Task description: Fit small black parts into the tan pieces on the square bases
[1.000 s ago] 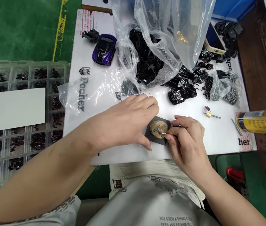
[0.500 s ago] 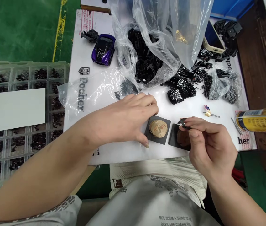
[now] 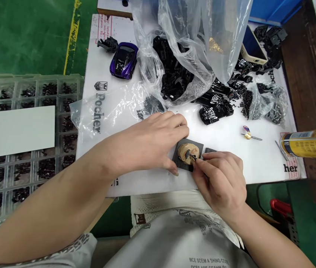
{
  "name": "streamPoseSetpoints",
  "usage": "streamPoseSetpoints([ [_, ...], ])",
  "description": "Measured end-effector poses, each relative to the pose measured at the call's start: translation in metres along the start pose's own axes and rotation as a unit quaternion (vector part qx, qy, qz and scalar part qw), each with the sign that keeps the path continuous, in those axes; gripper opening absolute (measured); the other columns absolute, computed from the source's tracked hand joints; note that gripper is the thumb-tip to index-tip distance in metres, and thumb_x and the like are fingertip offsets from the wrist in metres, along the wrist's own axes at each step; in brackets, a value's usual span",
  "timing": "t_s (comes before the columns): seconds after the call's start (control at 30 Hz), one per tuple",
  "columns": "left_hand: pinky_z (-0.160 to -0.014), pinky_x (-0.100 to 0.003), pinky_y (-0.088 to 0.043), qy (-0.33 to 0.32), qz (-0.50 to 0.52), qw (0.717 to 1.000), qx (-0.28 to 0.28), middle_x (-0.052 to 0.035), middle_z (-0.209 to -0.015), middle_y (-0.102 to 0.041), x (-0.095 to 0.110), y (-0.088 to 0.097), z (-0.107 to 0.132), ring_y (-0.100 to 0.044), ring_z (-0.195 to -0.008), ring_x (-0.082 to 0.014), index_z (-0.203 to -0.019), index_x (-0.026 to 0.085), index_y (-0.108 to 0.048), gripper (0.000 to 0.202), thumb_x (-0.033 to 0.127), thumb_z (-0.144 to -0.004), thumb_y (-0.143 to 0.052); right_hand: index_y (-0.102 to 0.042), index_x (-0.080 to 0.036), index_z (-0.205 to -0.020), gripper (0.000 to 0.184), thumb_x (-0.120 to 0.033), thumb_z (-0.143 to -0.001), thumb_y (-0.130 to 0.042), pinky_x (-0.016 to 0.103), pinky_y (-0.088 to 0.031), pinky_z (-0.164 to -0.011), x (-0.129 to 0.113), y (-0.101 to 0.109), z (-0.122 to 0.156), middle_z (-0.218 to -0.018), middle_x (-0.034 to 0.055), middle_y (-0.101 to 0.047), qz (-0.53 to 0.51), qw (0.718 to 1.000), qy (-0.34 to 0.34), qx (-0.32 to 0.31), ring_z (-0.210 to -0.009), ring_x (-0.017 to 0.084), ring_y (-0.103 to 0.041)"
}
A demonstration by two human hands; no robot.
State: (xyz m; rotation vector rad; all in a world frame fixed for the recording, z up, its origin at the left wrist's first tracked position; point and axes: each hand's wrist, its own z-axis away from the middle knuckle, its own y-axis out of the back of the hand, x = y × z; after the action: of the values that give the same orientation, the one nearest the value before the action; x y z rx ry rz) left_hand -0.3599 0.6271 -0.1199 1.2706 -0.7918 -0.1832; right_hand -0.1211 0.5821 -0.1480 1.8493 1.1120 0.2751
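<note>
My right hand (image 3: 220, 182) pinches a small black plastic part (image 3: 192, 157) between thumb and fingertips, pressing it onto a tan blob of putty (image 3: 188, 149). The blob sits on a dark square pad (image 3: 200, 147). My left hand (image 3: 152, 143) lies flat just left of that pad, with its thumb tip against the pad's lower-left corner. A second dark pad (image 3: 209, 150) sits to the right, mostly hidden under my right hand.
A white Pocher-printed mat (image 3: 224, 137) holds a clear bag of black parts (image 3: 174, 67), a purple toy car (image 3: 123, 60), a phone and a yellow spray can (image 3: 308, 144). A compartment tray of black parts (image 3: 29, 149) lies left, partly under a white card (image 3: 15, 132).
My right hand has moved left from above the second pad to the first pad. It has brought the small black part down onto the tan blob. My left hand has stayed in place.
</note>
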Motion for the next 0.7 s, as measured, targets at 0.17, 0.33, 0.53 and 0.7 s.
streamPoseSetpoints([
  [0.17,-0.095,-0.044,-0.047,0.005,-0.033,0.999,0.014,-0.0107,-0.127,-0.063,0.008,-0.002,-0.002,-0.058,-0.117,-0.0330,-0.106,0.019,-0.061,0.060,0.063,-0.074,-0.086,-0.061,-0.020,-0.109,0.027,-0.002,-0.090,-0.068,0.041,-0.051,-0.078,-0.003,-0.002,-0.002,-0.081,0.0028,-0.064,0.007,1.000,0.008,-0.006,-0.090,0.024,-0.068],
  [0.33,-0.094,-0.045,-0.047,0.022,-0.044,0.999,0.010,-0.0128,-0.125,-0.063,0.012,-0.003,-0.002,-0.058,-0.116,-0.0346,-0.105,0.017,-0.060,0.063,0.066,-0.074,-0.085,-0.061,-0.022,-0.107,0.024,-0.003,-0.093,-0.065,0.039,-0.049,-0.077,-0.004,-0.001,-0.004,-0.081,0.0019,-0.064,0.021,1.000,-0.005,-0.010,-0.089,0.022,-0.068],
  [0.53,-0.104,-0.044,-0.043,0.014,0.039,0.999,-0.034,-0.0084,-0.137,-0.060,0.000,0.008,-0.001,-0.052,-0.130,-0.0334,-0.107,0.021,-0.061,0.050,0.062,-0.082,-0.076,-0.062,-0.013,-0.111,0.029,0.004,-0.088,-0.070,0.038,-0.049,-0.079,-0.005,-0.001,-0.002,-0.083,0.0057,-0.068,0.040,0.999,0.015,-0.004,-0.090,0.023,-0.069],
  [0.7,-0.108,-0.044,-0.040,0.030,0.088,0.994,-0.052,-0.0068,-0.138,-0.059,-0.004,0.014,-0.003,-0.053,-0.128,-0.0297,-0.106,0.021,-0.064,0.032,0.051,-0.097,-0.056,-0.064,-0.010,-0.109,0.025,0.003,-0.090,-0.070,0.039,-0.051,-0.081,-0.006,-0.001,0.001,-0.086,0.0080,-0.071,0.044,0.999,0.017,-0.006,-0.092,0.025,-0.071],
])
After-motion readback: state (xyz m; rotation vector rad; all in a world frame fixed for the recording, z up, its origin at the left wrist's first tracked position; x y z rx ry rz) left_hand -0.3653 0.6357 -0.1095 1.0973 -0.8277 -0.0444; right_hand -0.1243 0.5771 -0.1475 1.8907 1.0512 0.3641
